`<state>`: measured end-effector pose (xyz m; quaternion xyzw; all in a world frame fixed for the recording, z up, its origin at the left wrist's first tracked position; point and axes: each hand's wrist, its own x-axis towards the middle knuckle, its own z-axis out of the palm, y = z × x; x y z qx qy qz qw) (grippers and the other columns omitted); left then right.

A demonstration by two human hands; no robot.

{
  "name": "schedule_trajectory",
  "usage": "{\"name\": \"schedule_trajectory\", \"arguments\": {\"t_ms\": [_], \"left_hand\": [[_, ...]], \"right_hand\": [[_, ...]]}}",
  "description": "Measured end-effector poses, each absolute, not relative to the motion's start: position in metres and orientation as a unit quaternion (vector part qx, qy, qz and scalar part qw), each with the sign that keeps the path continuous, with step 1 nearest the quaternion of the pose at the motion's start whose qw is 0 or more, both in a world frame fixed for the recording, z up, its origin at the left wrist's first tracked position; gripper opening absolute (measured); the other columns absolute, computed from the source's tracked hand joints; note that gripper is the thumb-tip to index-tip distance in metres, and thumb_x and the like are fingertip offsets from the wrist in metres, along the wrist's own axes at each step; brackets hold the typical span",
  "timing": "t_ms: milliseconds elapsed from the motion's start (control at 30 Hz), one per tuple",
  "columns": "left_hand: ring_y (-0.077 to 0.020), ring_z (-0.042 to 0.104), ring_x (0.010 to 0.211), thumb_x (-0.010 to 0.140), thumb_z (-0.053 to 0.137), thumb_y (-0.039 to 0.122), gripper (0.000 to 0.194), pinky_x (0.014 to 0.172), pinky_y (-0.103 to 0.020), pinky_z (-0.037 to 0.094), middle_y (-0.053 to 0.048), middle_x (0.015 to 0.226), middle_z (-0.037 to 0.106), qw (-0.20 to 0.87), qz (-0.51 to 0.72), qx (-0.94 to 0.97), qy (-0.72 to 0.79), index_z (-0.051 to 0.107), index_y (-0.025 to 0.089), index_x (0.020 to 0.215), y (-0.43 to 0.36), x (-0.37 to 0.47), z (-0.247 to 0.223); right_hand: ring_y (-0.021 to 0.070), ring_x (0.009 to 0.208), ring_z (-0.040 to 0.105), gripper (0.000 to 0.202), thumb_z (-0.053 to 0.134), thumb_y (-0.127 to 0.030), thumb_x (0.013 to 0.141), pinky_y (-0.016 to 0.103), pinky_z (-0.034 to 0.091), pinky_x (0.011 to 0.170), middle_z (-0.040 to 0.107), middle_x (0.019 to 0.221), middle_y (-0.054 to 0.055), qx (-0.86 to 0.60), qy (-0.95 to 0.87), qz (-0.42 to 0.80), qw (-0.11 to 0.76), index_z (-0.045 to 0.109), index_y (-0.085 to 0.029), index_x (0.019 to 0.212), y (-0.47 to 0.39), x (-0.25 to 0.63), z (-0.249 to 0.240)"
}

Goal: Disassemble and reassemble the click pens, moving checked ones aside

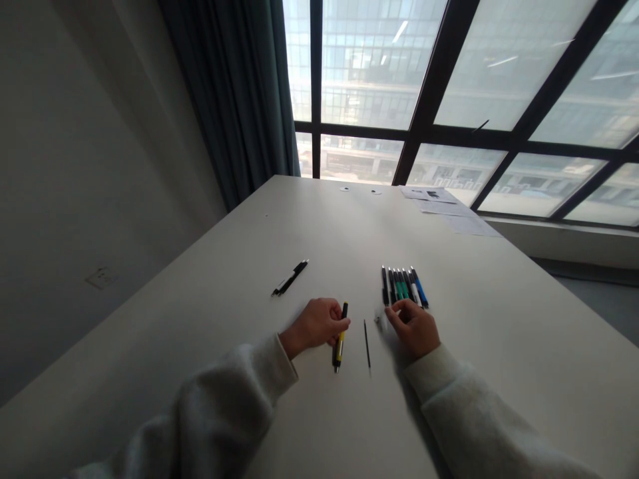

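My left hand [320, 322] pinches a yellow and black pen [341, 342] between thumb and fingers, its metal tip pointing toward me. To its right a thin dark pen refill [367, 344] lies on the white table [319, 233]. My right hand [414, 327] is closed, with thumb and forefinger together at the near end of a row of pens [401, 286] in black, green, white and blue. What those fingertips hold, if anything, is too small to make out. Beside them is a small blurred light-coloured thing [378, 322].
Two black pens [290, 278] lie close together on the left of the table. Printed papers [449, 209] lie at the far right edge. Two round white fittings [345, 189] sit near the far edge, below the window. A dark curtain [234, 100] hangs at the left.
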<state>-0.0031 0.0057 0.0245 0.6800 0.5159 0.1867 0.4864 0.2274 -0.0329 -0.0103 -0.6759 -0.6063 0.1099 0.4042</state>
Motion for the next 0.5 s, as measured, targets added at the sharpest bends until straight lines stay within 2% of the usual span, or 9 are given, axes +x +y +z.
{"name": "schedule_trajectory", "arguments": {"t_ms": [233, 500], "left_hand": [[-0.0133, 0.052, 0.052, 0.076, 0.060, 0.030, 0.029, 0.056, -0.026, 0.034, 0.000, 0.052, 0.055, 0.281, 0.148, 0.801, 0.507, 0.051, 0.017, 0.052, -0.002, 0.000, 0.030], [-0.0135, 0.045, 0.048, 0.081, 0.055, 0.032, 0.029, 0.054, -0.027, 0.023, -0.004, 0.054, 0.059, 0.195, 0.101, 0.841, 0.495, 0.062, 0.018, 0.056, -0.005, -0.001, 0.020]], "right_hand": [[0.0137, 0.043, 0.049, 0.033, 0.060, -0.050, 0.078, 0.025, 0.037, 0.047, 0.054, 0.047, -0.002, -0.666, -0.627, 0.127, 0.384, 0.062, -0.019, 0.067, -0.032, 0.224, -0.011], [0.0137, 0.043, 0.050, 0.030, 0.059, -0.047, 0.079, 0.025, 0.037, 0.047, 0.055, 0.046, -0.002, -0.661, -0.640, 0.121, 0.373, 0.061, -0.019, 0.067, -0.033, 0.220, -0.006]]}}
